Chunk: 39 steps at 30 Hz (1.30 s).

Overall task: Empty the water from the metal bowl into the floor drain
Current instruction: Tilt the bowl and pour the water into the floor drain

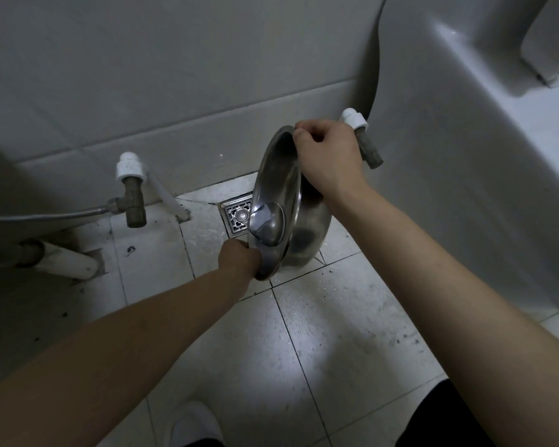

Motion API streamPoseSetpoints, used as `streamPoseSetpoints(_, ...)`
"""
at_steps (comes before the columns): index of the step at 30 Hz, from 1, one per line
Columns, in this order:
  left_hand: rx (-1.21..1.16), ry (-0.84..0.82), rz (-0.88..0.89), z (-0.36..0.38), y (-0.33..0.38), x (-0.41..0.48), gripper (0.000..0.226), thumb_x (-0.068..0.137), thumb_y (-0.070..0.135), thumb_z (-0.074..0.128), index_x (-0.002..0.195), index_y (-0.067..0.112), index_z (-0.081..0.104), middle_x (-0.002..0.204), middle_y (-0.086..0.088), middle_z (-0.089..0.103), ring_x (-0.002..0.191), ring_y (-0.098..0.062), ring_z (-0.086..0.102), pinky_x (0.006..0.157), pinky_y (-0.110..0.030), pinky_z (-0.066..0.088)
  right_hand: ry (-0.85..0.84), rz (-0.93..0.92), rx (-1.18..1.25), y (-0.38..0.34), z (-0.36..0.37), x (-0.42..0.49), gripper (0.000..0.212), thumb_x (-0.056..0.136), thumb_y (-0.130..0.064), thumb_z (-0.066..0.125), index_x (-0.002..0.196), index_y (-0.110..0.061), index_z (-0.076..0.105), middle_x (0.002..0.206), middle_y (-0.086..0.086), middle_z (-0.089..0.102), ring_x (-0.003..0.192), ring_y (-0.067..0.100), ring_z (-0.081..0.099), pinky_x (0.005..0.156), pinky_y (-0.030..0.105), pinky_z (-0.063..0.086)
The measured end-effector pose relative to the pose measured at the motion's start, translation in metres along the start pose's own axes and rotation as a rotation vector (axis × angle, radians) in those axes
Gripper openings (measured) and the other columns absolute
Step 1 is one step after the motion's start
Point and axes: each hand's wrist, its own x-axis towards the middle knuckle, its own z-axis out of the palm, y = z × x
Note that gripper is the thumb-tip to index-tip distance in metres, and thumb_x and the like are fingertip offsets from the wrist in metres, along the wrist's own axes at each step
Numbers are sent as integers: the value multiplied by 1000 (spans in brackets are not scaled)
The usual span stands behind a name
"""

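Note:
A round metal bowl (279, 191) is tipped steeply on its side, its mouth facing left toward the square metal floor drain (236, 216). A little water pools at the low edge inside the bowl. My left hand (239, 258) grips the lower rim. My right hand (328, 156) pinches the upper rim between thumb and fingers. The bowl's body hides the right part of the drain.
A white ceramic fixture (465, 156) fills the right side. A brass valve with a white cap (131, 191) and braided hose sticks out at left, another valve (362, 137) sits behind my right hand. A white pipe (65, 259) lies low left. The tiled floor is wet.

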Motion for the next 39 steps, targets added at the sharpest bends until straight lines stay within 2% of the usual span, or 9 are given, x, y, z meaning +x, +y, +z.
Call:
streamPoseSetpoints(3,8,-7,-9,0,0,2,14,83,-5,53,85,-5,68,82,-18,61,70,-23,56,76,-43,56,4,-5,1,0,1,0,29,93,-17,54,103,4,70,107,22,71,102,36,65,91,50,54)
streamPoseSetpoints(8,20,-28,-9,2,1,4,17,84,-3,54,71,5,61,75,-13,59,66,-23,55,71,-39,54,4,-8,-4,-2,1,0,29,93,-18,54,103,4,70,108,22,71,103,36,65,92,52,54)
streamPoseSetpoints(14,5,-38,-7,4,0,4,17,82,-5,51,85,-5,68,79,-17,61,70,-27,58,66,-35,50,1,-6,-17,-2,-1,0,26,93,-18,53,97,-2,74,100,17,74,96,32,68,89,48,56)
streamPoseSetpoints(18,5,-42,0,5,0,5,19,82,-6,50,84,-7,68,74,-15,58,67,-25,56,63,-35,47,6,-24,11,-3,-1,-1,27,94,-14,54,102,5,71,109,24,70,104,36,64,93,51,52)
streamPoseSetpoints(25,13,-56,5,4,-1,4,20,83,-5,49,81,-5,68,67,-12,55,61,-22,53,55,-31,42,2,-14,18,-5,0,-3,26,92,-13,54,102,6,69,110,23,69,105,36,63,93,51,52)
streamPoseSetpoints(29,-2,-67,2,5,-1,5,19,83,-4,49,81,-6,68,67,-13,55,61,-23,52,58,-33,43,-10,-9,11,-6,-1,-5,24,91,-14,54,101,1,71,110,21,70,104,35,64,93,50,53)
streamPoseSetpoints(32,-8,-70,5,5,-2,5,19,82,-5,49,83,-8,68,70,-16,55,61,-24,52,59,-34,41,-31,-5,17,-6,-1,-5,16,92,-14,56,95,-12,71,111,18,71,105,33,65,96,47,54)
streamPoseSetpoints(36,-5,-81,4,6,-1,6,19,81,-7,49,67,0,60,63,-13,52,57,-23,50,50,-28,37,-31,8,44,-6,-1,-6,17,92,-15,57,98,-18,73,110,10,74,104,26,68,97,39,53)
streamPoseSetpoints(39,0,-84,1,6,-2,5,21,81,-8,49,65,0,60,59,-11,49,55,-22,49,48,-26,36,-41,14,45,-6,-1,-6,17,92,-16,57,99,-15,73,111,11,74,105,27,68,98,41,53)
